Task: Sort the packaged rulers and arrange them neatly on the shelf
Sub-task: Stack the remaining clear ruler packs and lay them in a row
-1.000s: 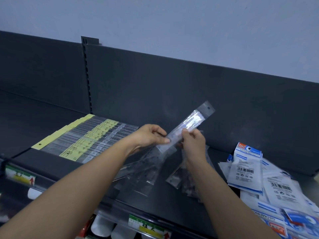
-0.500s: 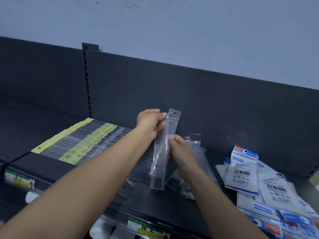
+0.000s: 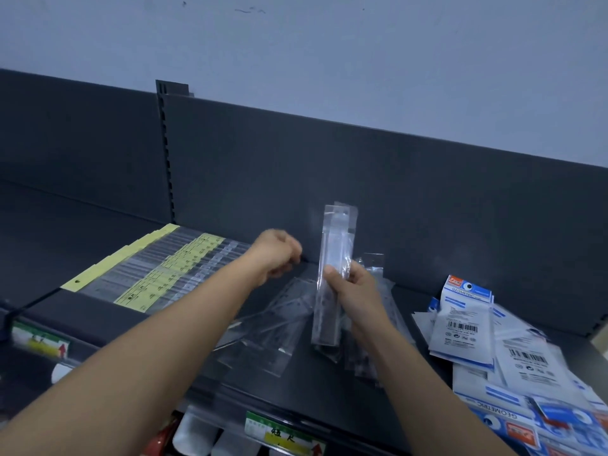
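The right hand (image 3: pixel 355 291) grasped one ruler pack (image 3: pixel 334 245) at about its middle, thumb on the near face and fingers curled behind. The pack stood nearly upright above the middle of the shelf (image 3: pixel 316 396), hang-hole end uppermost. Its lower end hung over the loose packs (image 3: pixel 273 327), and contact with them could not be determined. The pack was clear film, and the ruler inside showed only as a pale strip.

The left hand (image 3: pixel 278 255) was above the shelf toward the back edge, left of the held pack and apart from it. It was blurred. The fingers appeared curled under and nothing was seen in them. Whether the hand was clenched or merely slack could not be told.

The loose packs lay spread and overlapping across the middle of the shelf at mixed angles. A further clear pack (image 3: pixel 373 263) showed its top just behind the right hand. Whether that hand also held it could not be told.

A sorted row (image 3: pixel 158 278) of ruler packs with yellow header cards lay flat and side by side toward the left end, running from the back edge toward the front. Geometry sets (image 3: pixel 464 324) in white-and-blue packets were heaped at the right end. Price tags (image 3: pixel 286 436) were fixed along the front edge.
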Motion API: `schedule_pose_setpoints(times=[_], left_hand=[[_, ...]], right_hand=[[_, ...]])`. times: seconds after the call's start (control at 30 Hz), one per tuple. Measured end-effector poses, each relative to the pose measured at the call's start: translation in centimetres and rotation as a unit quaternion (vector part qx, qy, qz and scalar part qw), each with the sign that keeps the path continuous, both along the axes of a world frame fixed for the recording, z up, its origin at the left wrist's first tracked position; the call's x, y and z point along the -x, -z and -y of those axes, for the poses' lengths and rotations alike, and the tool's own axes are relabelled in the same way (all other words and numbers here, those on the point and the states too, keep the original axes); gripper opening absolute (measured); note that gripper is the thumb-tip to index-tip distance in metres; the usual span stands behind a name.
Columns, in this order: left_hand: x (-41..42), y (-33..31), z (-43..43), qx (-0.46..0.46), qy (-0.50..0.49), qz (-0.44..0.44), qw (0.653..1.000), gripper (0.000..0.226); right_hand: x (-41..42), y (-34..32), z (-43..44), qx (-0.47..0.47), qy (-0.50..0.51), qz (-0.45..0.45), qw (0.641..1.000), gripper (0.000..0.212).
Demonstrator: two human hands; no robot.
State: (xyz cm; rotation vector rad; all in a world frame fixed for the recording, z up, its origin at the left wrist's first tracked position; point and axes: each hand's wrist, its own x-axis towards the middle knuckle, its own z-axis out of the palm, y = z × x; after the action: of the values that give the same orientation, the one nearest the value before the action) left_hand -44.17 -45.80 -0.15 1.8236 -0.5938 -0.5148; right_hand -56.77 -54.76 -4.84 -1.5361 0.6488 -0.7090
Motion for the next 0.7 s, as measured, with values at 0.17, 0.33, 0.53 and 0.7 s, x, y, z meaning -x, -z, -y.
schedule_pose_setpoints(times=[0.17,0.33,0.53,0.7], left_hand=[[0.1,1.6,-1.9,-0.386,0.192,0.203,0.879,0.052],[0.2,2.5,-1.9,-0.406,0.191,0.214,0.868,0.054],[-0.7,3.1,-2.0,-0.116,0.11,0.062,0.985,0.035],[0.3,1.5,-0.9,0.025,0.141,-0.082,0.986,0.024]], right_hand=[[0.1,0.2,0.5,0.017,0.066,-0.002,0.998,0.035],[0.2,0.4,0.4,0.006,0.071,-0.01,0.997,0.029],[0.5,0.5,0.4,-0.022,0.08,-0.004,0.997,0.031],[0.1,0.1,0.0,-0.021,0.058,-0.012,0.998,0.011]])
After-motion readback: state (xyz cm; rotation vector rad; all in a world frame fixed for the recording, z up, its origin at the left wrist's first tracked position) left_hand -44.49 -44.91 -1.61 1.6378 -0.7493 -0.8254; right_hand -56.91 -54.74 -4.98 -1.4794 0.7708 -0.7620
